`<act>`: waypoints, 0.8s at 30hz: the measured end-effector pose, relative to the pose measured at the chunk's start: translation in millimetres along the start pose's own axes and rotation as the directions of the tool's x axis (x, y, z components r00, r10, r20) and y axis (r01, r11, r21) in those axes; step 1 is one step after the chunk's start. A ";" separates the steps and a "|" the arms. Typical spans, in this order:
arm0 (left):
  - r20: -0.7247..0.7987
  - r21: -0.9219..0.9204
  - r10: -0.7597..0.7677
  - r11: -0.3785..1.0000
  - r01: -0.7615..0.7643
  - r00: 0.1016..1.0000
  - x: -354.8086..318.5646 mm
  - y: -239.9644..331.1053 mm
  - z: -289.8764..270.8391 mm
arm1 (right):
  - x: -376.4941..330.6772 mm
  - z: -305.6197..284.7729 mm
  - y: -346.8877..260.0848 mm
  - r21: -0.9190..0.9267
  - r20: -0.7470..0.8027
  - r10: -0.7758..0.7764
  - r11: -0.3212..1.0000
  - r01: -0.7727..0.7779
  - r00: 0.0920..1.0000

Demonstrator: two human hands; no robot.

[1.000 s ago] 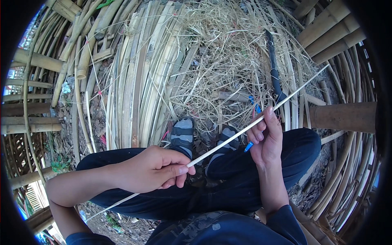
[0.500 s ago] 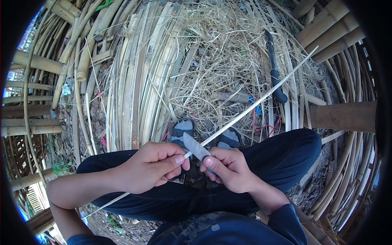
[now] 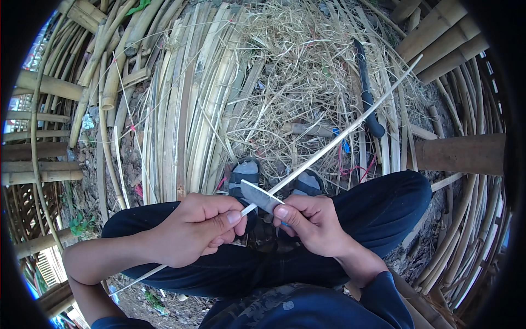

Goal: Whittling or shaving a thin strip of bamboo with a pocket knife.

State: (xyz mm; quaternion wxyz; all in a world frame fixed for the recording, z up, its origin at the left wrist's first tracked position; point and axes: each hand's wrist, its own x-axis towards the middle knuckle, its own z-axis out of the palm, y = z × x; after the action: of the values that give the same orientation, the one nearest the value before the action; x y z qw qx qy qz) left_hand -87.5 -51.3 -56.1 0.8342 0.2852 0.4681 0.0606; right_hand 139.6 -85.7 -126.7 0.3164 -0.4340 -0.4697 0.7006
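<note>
My left hand (image 3: 205, 227) is closed round a long thin bamboo strip (image 3: 329, 146), thumb pressed on top. The strip runs from low on the left, under my left forearm, up to the far right. In my right hand (image 3: 309, 222) is a short-bladed knife (image 3: 259, 196), its grey blade lying across the strip just ahead of my left thumb. My right thumb rests at the base of the blade. The knife's handle is mostly hidden in my fingers; a bit of blue shows there. Both hands are between my bent knees, above my sandalled feet.
Split bamboo slats (image 3: 192, 98) lie lengthwise ahead on the left. A heap of pale shavings (image 3: 296, 71) covers the ground ahead. A machete with a black handle (image 3: 372, 123) lies to the right of it. Thick bamboo poles (image 3: 460, 156) stand at the right, others at the left.
The blade has turned flatter across the strip, its tip shifting slightly left and down. The strip's far end has risen a little. Both hands keep their hold, the left moving slightly left.
</note>
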 end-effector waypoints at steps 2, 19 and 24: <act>0.010 -0.012 0.000 1.000 0.001 1.000 -3.8 -3.0 -4.1 | 4.6 -21.2 9.0 0.114 -0.095 0.045 0.993 -0.034 0.994; -0.071 0.268 0.057 0.963 -0.036 0.996 -1.8 -1.7 6.0 | -0.5 -4.5 -6.7 -0.001 0.111 0.054 0.999 -0.054 0.992; -0.052 0.208 0.054 0.977 -0.042 0.997 -2.1 0.5 6.6 | -3.1 -9.8 -6.1 -0.096 0.067 -0.007 0.995 0.013 0.998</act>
State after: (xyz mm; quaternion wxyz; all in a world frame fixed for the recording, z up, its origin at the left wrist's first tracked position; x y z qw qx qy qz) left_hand -83.2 -54.5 -51.6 0.7845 0.3798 0.4886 0.0400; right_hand 150.1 -82.4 -121.8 0.2826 -0.4229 -0.5155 0.6896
